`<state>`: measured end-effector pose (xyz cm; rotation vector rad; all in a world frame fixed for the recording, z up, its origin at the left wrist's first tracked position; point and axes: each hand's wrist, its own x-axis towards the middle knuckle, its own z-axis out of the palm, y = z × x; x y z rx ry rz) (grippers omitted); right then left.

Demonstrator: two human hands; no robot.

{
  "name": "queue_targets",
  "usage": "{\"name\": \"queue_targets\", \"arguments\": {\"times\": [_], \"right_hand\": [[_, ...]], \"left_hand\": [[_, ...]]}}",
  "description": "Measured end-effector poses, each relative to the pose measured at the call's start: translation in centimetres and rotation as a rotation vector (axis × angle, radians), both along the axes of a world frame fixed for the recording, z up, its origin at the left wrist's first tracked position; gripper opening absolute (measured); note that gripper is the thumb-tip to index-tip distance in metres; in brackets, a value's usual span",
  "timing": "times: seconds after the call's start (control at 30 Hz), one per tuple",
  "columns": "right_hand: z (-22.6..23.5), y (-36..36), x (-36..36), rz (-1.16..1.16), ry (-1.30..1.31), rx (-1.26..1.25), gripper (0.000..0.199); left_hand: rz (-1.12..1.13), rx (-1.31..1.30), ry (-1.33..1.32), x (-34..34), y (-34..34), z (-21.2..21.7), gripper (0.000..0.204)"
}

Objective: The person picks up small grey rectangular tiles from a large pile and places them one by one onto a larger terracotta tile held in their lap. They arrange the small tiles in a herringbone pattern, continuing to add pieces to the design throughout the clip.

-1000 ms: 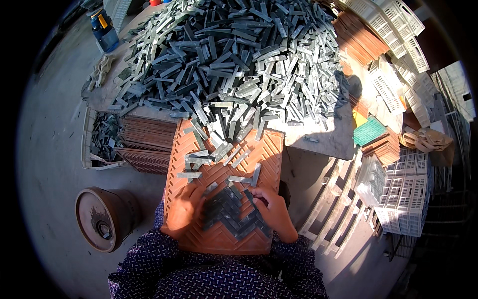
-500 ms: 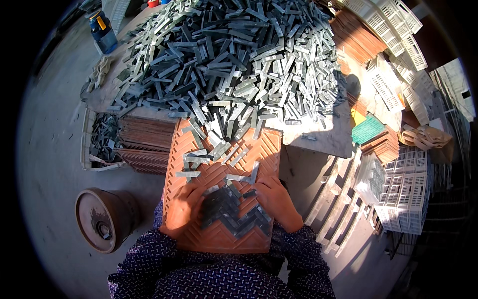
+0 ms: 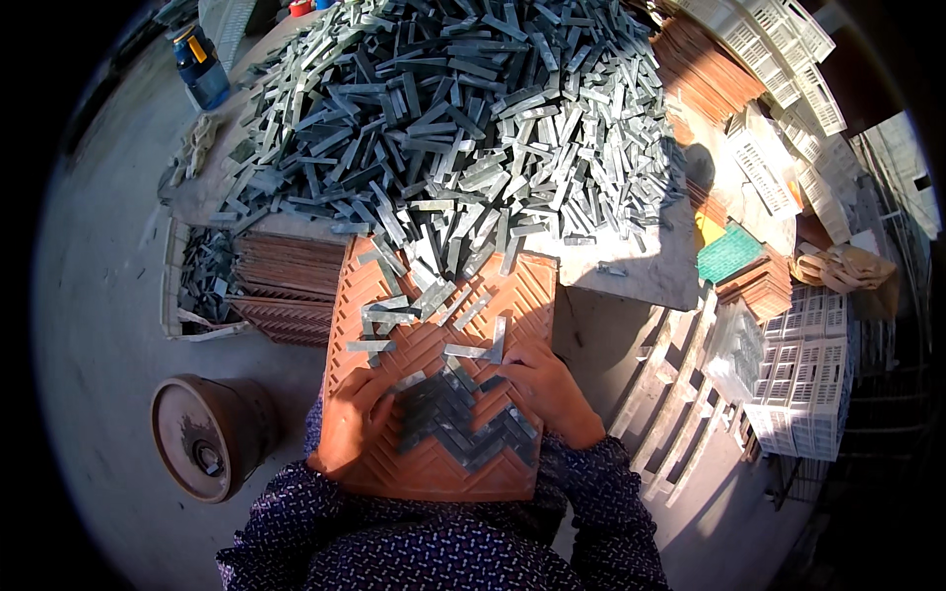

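- Hands are both working on an orange herringbone mould tray (image 3: 434, 325) lying in the person's lap, its far edge reaching toward the heap at 12 o'clock.
- Left hand (image 3: 353, 419) is resting at the tray's 8 o'clock edge, fingers loosely curled and narrow, touching the grey strips already laid (image 3: 463, 419); whether it is pinching one I cannot tell.
- Right hand (image 3: 542, 379) is sitting at the tray's 3 o'clock side, fingers drawn close, tips touching a single grey strip (image 3: 498, 340) standing almost upright in the pattern.
- Laid strips are forming a zigzag patch at the tray's 6 o'clock end; loose strips (image 3: 394, 315) are lying scattered toward 11 o'clock.
- Big heap of grey strips (image 3: 443, 118) is filling the table at 12 o'clock.
- Round rusty pot (image 3: 202, 438) is sitting at 9 o'clock; white plastic crates (image 3: 803, 384) are stacking up at 3 o'clock.
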<state>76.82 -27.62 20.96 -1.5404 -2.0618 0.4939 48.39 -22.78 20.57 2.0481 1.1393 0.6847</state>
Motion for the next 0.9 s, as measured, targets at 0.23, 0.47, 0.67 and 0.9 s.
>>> {"name": "queue_targets", "arguments": {"times": [0.23,0.47,0.67,0.9], "right_hand": [[0.8,0.1,0.3,0.024,-0.038,0.004,0.018],[-0.7,-0.2,0.0,0.042,-0.052,0.039,0.023],[-1.3,-1.0,-0.5,-0.002,-0.004,0.071,0.020],[-0.1,-1.6,-2.0,-0.195,0.129,0.138,0.017]], "left_hand": [[-0.013,0.003,-0.013,0.2,0.1,-0.7,0.031],[-0.012,0.014,-0.009,0.7,-0.3,-0.7,0.029],[-0.032,-0.029,-0.016,1.1,-0.3,-0.7,0.026],[-0.052,-0.074,-0.042,0.9,0.1,-0.6,0.019]]}}
